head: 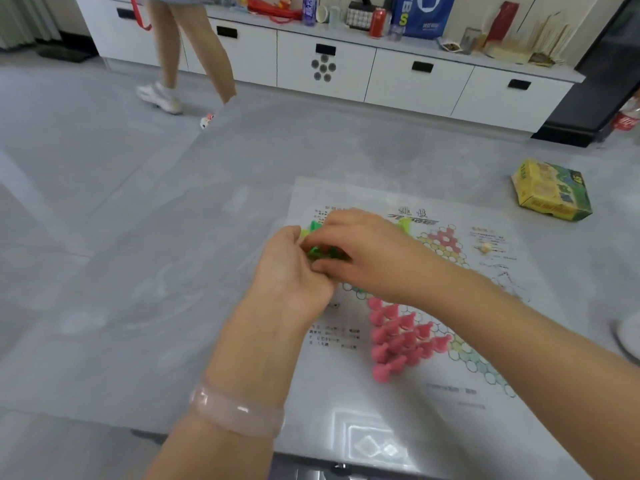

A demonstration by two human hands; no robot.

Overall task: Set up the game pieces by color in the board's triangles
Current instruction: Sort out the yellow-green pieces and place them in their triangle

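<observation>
Over the paper board (460, 344) on the grey table (194, 237), the left hand (291, 271) and right hand (363, 251) met — both curled around a cluster of green pieces (320, 252) — while the pink pieces (394, 337) stood packed in the near triangle.

Glossy plastic pink pieces (398, 337), paper board (460, 344)

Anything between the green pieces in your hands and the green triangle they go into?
Cannot say. The green pieces sit between the left hand and right hand, which cover that corner of the board. The pink pieces stand nearer, off to one side.
</observation>
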